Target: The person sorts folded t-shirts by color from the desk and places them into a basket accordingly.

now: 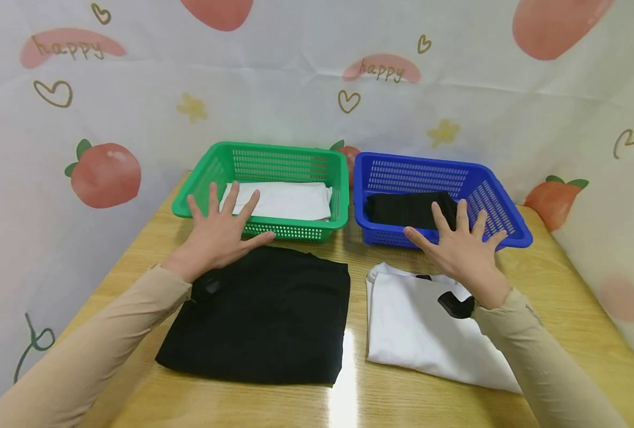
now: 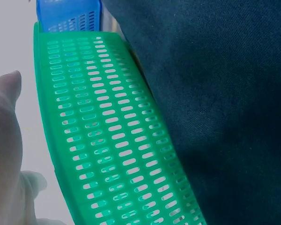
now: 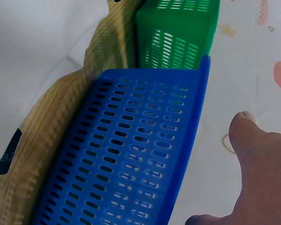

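With fingers spread, my left hand (image 1: 215, 235) hovers by the near left part of a green plastic basket (image 1: 306, 224), holding nothing. A folded white cloth (image 1: 295, 201) lies inside that basket. My right hand (image 1: 463, 252), fingers also splayed and holding nothing, is over the near rim of a blue plastic basket (image 1: 383, 229) with folded black cloth (image 1: 402, 209) in it. A large folded black cloth (image 1: 274, 321) lies before the green basket, partly under my left wrist in the head view. Before the blue one is a folded white cloth (image 1: 413, 327) with black marks, partly covered by my right forearm.
Both baskets stand side by side at the back of a wooden table (image 1: 356, 386). Behind them hangs a pale curtain (image 1: 274, 89) printed with fruit, hearts and lettering, and it also runs along both sides.
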Demonstrator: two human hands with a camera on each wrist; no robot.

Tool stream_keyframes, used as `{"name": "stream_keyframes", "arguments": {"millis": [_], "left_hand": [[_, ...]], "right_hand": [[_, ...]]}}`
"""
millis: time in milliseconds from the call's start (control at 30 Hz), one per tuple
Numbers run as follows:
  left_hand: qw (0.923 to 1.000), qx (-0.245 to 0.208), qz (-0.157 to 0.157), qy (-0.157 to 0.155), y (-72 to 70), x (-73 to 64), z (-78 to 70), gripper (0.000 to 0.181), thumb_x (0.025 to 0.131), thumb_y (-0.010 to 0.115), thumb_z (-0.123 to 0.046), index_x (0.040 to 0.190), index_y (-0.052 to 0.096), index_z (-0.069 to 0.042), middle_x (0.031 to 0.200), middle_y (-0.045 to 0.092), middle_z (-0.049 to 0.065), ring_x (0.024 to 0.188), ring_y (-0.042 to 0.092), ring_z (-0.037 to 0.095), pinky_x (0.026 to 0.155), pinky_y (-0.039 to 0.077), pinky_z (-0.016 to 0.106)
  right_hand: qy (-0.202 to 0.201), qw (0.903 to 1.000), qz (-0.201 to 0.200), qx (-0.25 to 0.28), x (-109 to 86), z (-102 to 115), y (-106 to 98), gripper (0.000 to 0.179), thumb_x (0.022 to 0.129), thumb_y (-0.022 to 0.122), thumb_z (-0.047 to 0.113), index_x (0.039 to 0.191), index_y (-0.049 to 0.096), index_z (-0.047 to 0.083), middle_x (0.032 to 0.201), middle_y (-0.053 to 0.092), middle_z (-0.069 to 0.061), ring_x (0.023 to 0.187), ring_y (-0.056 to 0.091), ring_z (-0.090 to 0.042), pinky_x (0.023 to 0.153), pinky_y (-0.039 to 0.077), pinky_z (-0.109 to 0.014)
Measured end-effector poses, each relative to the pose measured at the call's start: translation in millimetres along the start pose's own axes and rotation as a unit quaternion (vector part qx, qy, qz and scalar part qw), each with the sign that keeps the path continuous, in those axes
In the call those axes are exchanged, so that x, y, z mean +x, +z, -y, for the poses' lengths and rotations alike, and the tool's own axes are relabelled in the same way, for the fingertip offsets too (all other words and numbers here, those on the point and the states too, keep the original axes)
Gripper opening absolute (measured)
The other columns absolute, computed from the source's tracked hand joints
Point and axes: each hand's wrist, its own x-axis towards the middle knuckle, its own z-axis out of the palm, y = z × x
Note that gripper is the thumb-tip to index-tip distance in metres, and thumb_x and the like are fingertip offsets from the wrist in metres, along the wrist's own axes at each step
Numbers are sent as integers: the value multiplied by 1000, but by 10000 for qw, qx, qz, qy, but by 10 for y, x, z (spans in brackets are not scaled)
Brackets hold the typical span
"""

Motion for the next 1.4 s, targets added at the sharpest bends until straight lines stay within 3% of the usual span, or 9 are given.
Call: {"name": "stream_keyframes", "arguments": {"millis": [300,567,733,900,1000,1133,1233,1400], "left_hand": [[9999,-24,-108,27,24,16,30,100,85,30,-84,160,8,-22,161,-2,23,138,-22,51,94,-16,78],[9999,163,9,19,30,-23,17,99,86,30,-83,160,8,-20,161,0,23,139,-18,52,95,-15,77],[9989,368,-35,299,38,-117,-88,99,87,30,-82,160,12,-18,161,4,23,141,-12,52,97,-10,78],[9969,166,-442,625,6,-278,-159,92,91,41,-74,158,22,-14,160,15,22,143,6,50,104,2,74],[9932,-124,-787,849,-15,-409,-156,80,96,53,-58,154,33,-7,155,27,22,138,25,47,107,17,67],[9872,-653,-1040,1014,-7,-568,-81,65,97,62,-39,146,43,-1,143,44,22,126,44,43,102,36,58],[9862,-1080,-818,951,28,-667,23,61,97,63,-35,145,45,-2,138,49,21,124,47,40,98,41,57],[9835,-1500,-163,1001,105,-778,230,62,96,66,-36,147,45,-8,141,46,19,127,44,39,98,40,59]], "right_hand": [[-23,9999,-98,2,8,41,7,100,87,27,83,160,10,17,156,-7,-33,134,-13,-63,88,-12,-84],[2,10000,-23,44,-4,93,10,101,87,26,84,160,7,17,156,-8,-33,135,-13,-62,89,-11,-83],[11,9998,-52,203,-91,174,2,100,88,27,82,160,4,17,156,-7,-34,135,-8,-62,91,-5,-83],[-298,9969,-460,565,-191,306,-27,97,91,36,76,160,10,12,155,8,-35,136,11,-60,98,12,-78],[-623,9915,-687,916,-257,385,-20,90,94,47,66,158,20,8,151,22,-35,133,26,-57,96,28,-73],[-1069,9782,-794,1594,-323,467,30,74,97,59,47,152,35,4,144,39,-29,127,40,-48,94,38,-66],[-1330,9652,-617,2165,-331,503,91,61,98,63,36,146,45,4,136,51,-25,120,53,-40,92,45,-58],[-1503,9443,224,2918,-313,525,195,54,96,67,31,143,51,10,123,63,-16,106,65,-31,84,53,-49]]}}
